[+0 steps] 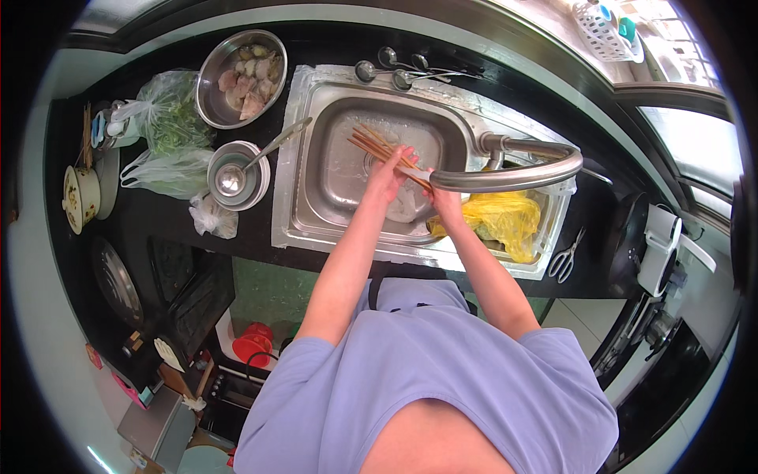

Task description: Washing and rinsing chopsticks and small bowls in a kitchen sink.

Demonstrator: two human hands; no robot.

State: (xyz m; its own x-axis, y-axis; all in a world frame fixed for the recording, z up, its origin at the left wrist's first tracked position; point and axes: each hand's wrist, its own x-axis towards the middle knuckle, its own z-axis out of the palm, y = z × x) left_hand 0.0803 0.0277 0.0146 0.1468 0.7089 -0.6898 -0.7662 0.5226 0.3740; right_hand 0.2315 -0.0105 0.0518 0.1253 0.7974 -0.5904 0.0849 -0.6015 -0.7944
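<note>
Over the steel sink basin [337, 172], my left hand [391, 175] grips a bundle of brown chopsticks [373, 145] near their middle. My right hand [441, 198] holds the lower right end of the same bundle, partly hidden by the faucet. The curved metal faucet [515, 178] reaches over from the right, and its white outlet is between my hands above the chopsticks. A pale, translucent thing lies in the basin beneath my hands; I cannot tell what it is. Beside my right wrist, a yellow plastic bag [503, 219] rests on the sink's right side.
Left of the sink stand a steel bowl of raw meat pieces [251, 83], stacked bowls with a ladle [231, 179] and plastic bags of greens [174, 118]. Several metal ladles [402, 79] lie behind the basin. Kitchen scissors [565, 260] lie on the counter at right.
</note>
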